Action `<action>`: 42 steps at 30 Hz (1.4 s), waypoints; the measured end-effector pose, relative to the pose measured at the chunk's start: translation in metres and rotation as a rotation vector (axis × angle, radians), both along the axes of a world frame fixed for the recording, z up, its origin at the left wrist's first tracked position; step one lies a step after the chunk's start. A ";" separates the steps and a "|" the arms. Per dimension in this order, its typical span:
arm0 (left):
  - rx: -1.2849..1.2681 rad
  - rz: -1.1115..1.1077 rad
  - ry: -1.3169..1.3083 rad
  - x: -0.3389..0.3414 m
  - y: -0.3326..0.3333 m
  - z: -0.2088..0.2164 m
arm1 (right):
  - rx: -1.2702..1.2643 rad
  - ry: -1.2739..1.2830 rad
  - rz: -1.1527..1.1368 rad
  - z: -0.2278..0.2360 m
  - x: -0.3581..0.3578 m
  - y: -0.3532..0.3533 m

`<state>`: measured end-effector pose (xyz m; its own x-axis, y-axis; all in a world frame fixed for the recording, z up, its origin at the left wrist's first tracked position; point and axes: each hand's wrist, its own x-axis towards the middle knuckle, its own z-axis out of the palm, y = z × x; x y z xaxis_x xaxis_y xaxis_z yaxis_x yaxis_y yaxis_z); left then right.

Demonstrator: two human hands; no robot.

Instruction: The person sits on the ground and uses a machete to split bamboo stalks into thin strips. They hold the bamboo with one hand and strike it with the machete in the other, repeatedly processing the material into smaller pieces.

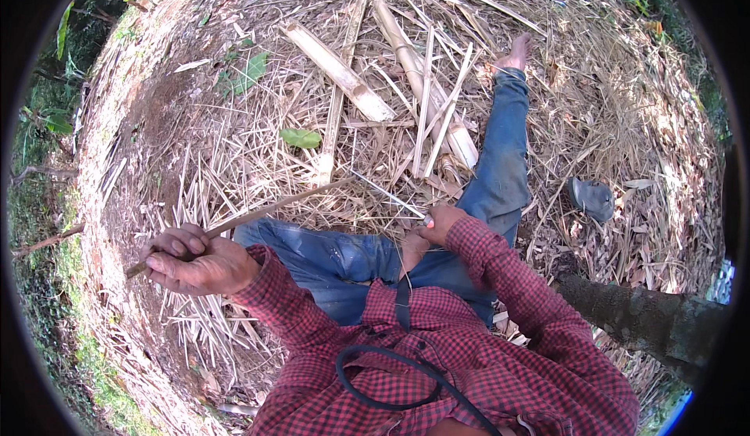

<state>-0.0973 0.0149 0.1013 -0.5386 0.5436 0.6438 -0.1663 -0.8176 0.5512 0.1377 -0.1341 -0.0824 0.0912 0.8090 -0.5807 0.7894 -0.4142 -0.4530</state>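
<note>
My left hand [191, 261] is closed around a long brown bamboo strip [266, 211], out to the left of my bent leg. The strip slants up to the right, its far end lying above the litter between my legs. My right hand [445, 225], low between my thighs, grips a knife [393, 198] with a slim, bright blade. Its handle is mostly hidden in the fist. The blade points up and left, and its tip comes near the strip's far end; whether they touch I cannot tell.
Split bamboo pieces [337, 71] and a thicker bamboo length [406, 57] lie ahead. Several thin sticks [215, 330] are heaped at my left. A grey shoe-like object [591, 199] rests right of my stretched leg, and a trunk [641, 315] stands at the lower right.
</note>
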 end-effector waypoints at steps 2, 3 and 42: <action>-0.012 -0.051 -0.060 0.002 0.002 -0.003 | -0.101 0.300 -0.222 -0.009 0.017 -0.005; 0.024 -0.057 -0.012 0.007 0.003 -0.007 | -0.154 0.446 -0.328 -0.013 0.024 -0.005; 0.108 -0.841 -0.053 -0.017 0.002 -0.047 | 0.424 0.205 0.049 0.070 -0.052 0.002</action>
<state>-0.1145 0.0171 0.0543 -0.0136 0.7133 0.7007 -0.7659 -0.4580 0.4514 0.0862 -0.1324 -0.0129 -0.0347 0.9791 -0.2004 0.6803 -0.1238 -0.7224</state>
